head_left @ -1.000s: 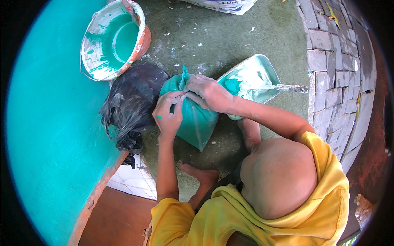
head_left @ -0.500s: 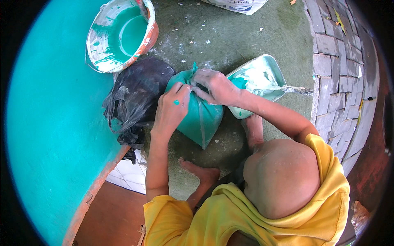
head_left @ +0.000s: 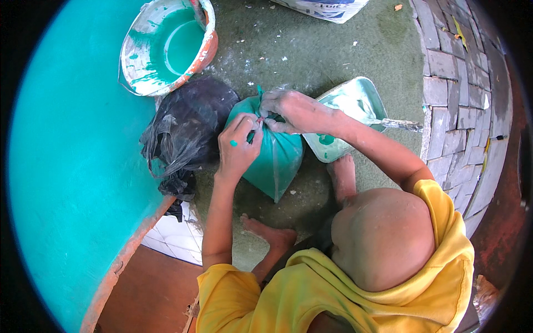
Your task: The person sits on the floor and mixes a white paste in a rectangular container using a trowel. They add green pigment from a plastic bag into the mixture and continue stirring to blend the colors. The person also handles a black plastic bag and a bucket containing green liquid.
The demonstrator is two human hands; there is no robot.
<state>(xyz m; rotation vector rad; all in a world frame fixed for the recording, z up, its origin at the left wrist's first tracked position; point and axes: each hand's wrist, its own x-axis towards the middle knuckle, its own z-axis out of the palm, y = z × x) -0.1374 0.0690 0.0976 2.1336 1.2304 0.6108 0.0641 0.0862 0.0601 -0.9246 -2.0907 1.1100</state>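
Note:
A teal plastic bag (head_left: 277,158), full and bulging, rests on the floor between my feet, one corner pointing toward me. My left hand (head_left: 240,143), with a spot of teal paint on its back, pinches the gathered neck of this bag. From the other side my right hand (head_left: 291,111), dusted with white, closes its fingers on the same neck. Between the fingertips shows a small reddish bit, perhaps a tie; the fingers hide most of it. Just left of the bag, a black plastic bag (head_left: 191,119) covers something rounded.
A paint-smeared bucket (head_left: 208,53) of teal paint stands at the upper left against the teal wall (head_left: 72,139). Right of the bag lies a paint tray (head_left: 373,91) with a tool handle (head_left: 402,125) over its edge. A white sack (head_left: 327,10) and grey pavers (head_left: 444,89) lie beyond.
Both hands stay at the bag's neck. My left fingers have bent and shifted slightly, and the small reddish bit now shows between the hands.

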